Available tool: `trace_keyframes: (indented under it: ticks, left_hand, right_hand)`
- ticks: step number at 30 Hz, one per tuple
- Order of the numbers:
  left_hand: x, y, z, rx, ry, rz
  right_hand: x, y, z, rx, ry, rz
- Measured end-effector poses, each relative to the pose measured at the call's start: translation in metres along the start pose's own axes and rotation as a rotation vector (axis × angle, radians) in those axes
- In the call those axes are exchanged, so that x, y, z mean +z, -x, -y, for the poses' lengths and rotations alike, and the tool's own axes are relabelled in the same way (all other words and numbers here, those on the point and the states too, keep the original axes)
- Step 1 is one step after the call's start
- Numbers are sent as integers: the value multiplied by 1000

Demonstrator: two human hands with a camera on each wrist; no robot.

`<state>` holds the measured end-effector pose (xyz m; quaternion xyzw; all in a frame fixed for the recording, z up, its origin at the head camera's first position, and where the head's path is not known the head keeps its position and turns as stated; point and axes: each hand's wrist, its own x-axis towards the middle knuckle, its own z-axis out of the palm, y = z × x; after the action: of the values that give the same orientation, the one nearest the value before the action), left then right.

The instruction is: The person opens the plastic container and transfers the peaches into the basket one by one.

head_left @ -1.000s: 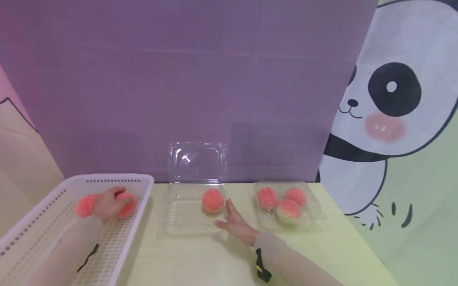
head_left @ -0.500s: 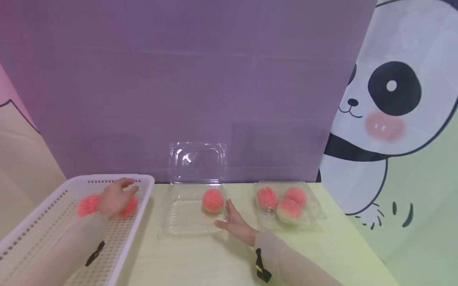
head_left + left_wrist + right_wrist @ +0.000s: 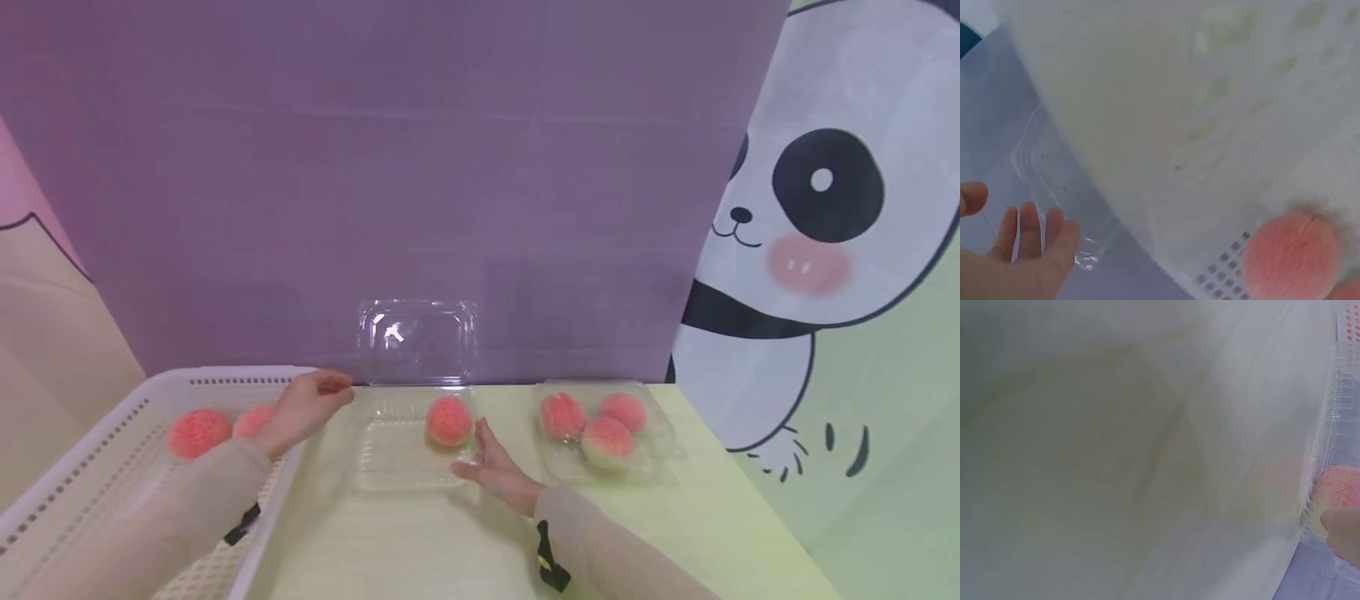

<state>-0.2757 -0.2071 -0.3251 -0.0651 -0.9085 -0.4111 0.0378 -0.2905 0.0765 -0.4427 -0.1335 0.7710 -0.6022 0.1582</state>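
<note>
My left hand [image 3: 306, 410] is in the air over the right rim of a white plastic basket [image 3: 161, 381], fingers loosely bent and holding nothing. The left wrist view shows the same hand [image 3: 1025, 265] with its fingers apart and a pink peach [image 3: 1291, 257] in the basket below. Two peaches show there in the head view: one in full [image 3: 200, 433], another partly behind the left wrist. A clear hinged container [image 3: 382, 457] stands with its lid raised and one peach [image 3: 448, 421] at its right side. My right hand [image 3: 498, 473] rests at that container's right edge, thumb and fingers spread.
To the right, a second clear container [image 3: 558, 471] holds three peaches [image 3: 607, 442]. A pale wooden table [image 3: 390, 554] carries everything. Behind it hangs a purple cloth [image 3: 420, 183], with a panda picture [image 3: 832, 250] at the right.
My left hand has lifted from the peaches in the basket and moved right, past the basket's rim toward the container with the raised lid. My right hand has stayed in place.
</note>
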Motion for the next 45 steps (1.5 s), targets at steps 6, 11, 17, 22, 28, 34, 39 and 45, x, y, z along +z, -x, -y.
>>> trace_keyframes:
  ticks: [6,11,17,22,28,34,39,45]
  left_hand:
    - [17,5,-20,9,12,102]
    - [25,9,-35,12,19,162]
    - [47,10,-50,1,56,175]
    - [70,7,-55,-8,130,170]
    - [95,-1,-51,-8,204,130]
    - [115,-13,-37,38,210,118]
    - [127,-26,-26,108,199,89]
    - [137,-42,-11,82,192,29]
  right_hand:
    - [0,1,1,9,-10,2]
    - [0,0,-1,14,-6,-2]
    - [-1,-3,-2,21,-1,-5]
    - [0,-4,-2,31,-5,-18]
    - [1,-3,-1,30,-21,-17]
    - [0,-4,-1,26,-18,-18]
    - [-1,-4,-1,23,-9,-26]
    - [2,-1,2,26,5,-32]
